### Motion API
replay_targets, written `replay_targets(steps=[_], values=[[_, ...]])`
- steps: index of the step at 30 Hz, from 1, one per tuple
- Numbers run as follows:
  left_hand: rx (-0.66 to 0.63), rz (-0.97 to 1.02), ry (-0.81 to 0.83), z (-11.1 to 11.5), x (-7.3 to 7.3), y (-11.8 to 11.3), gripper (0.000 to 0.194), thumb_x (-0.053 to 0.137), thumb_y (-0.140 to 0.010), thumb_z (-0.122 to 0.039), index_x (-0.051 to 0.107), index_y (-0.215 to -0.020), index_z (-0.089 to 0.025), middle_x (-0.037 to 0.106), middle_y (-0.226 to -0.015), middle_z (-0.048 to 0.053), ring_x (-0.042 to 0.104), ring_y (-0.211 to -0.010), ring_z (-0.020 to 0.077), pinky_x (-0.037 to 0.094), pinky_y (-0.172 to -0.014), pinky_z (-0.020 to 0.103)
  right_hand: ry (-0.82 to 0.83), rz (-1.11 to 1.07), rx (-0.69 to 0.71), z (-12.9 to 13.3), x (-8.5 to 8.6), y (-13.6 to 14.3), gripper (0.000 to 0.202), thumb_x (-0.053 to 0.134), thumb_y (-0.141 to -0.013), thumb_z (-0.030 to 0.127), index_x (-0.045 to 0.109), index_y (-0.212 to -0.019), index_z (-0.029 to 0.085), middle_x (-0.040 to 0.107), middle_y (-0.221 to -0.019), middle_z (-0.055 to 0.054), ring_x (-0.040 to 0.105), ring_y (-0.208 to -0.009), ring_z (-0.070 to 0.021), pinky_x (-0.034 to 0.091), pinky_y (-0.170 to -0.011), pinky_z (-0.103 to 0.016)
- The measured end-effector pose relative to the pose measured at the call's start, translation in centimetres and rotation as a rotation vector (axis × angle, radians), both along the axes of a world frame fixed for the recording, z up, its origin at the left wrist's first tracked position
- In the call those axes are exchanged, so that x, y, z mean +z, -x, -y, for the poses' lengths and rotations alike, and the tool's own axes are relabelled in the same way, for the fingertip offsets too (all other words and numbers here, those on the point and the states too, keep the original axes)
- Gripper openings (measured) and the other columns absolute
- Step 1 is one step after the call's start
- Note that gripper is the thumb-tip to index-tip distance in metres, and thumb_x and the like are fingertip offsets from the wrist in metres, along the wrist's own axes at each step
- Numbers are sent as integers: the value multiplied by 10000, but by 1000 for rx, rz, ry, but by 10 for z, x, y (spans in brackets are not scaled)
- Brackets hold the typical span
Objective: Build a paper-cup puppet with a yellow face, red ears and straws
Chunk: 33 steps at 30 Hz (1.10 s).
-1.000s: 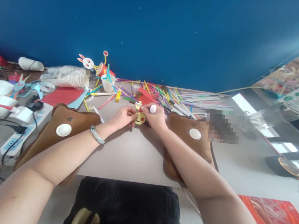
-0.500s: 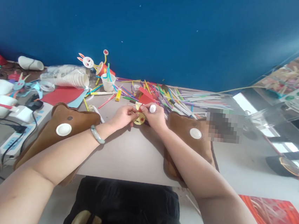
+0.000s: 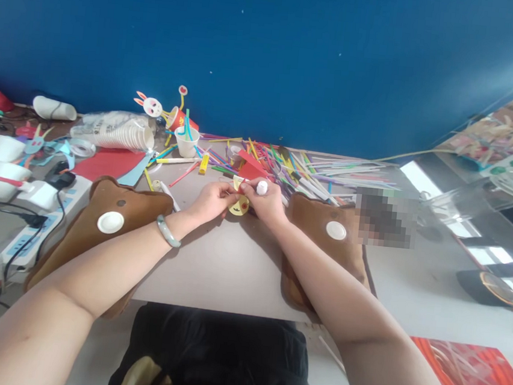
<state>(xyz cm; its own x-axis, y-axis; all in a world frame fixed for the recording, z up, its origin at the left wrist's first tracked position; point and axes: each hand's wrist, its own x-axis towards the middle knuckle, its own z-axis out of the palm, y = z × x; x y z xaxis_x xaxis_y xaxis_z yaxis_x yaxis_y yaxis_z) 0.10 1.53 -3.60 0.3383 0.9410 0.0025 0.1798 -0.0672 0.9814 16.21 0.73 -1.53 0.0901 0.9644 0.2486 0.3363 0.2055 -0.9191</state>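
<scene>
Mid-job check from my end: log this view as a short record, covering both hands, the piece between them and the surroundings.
Left hand: pinching the yellow paper face by its edge
Right hand: gripping a white-ended pen; tip contact unclear
Face markings: a red spot, dark marks
Behind hands: red paper, loose straws
Further left: white cup holding straws
By forearms: left cushion, right cushion, both brown

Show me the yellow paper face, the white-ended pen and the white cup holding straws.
Yellow paper face [image 3: 238, 207]: head view, middle of its visible surface.
White-ended pen [image 3: 262, 187]: head view, its white end.
White cup [image 3: 188, 148]: head view, its outer wall below the rim.
</scene>
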Motion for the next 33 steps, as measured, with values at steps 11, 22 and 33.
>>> replay_targets(steps=[11, 22, 33], values=[[60, 94, 64, 3, 16, -2, 165, 648, -811, -243, 608, -672, -164, 536, -467, -43, 424, -354, 65, 289, -403, 209, 96, -126, 89, 2, 3, -4, 244, 726, -658, 333, 714, -850, 183, 737, -820, -54, 652, -718, -180, 531, -656, -311], [83, -6, 85, 1, 16, 1, 188, 605, -816, -261, 637, -658, -163, 467, -393, -49, 432, -357, 84, 302, -421, 214, 141, -202, 124, -2, -2, -4, 362, 732, -623, 332, 646, -946, 193, 702, -756, -23, 615, -638, -152, 503, -593, -289], [101, 6, 3, -2, 20, 2, 87, 678, -754, -233, 682, -739, -147, 575, -521, -37, 434, -418, 70, 329, -445, 209, 172, -208, 125, -1, 0, -3, 350, 749, -595, 306, 642, -914, 208, 669, -674, 13, 574, -599, -145, 477, -584, -286]])
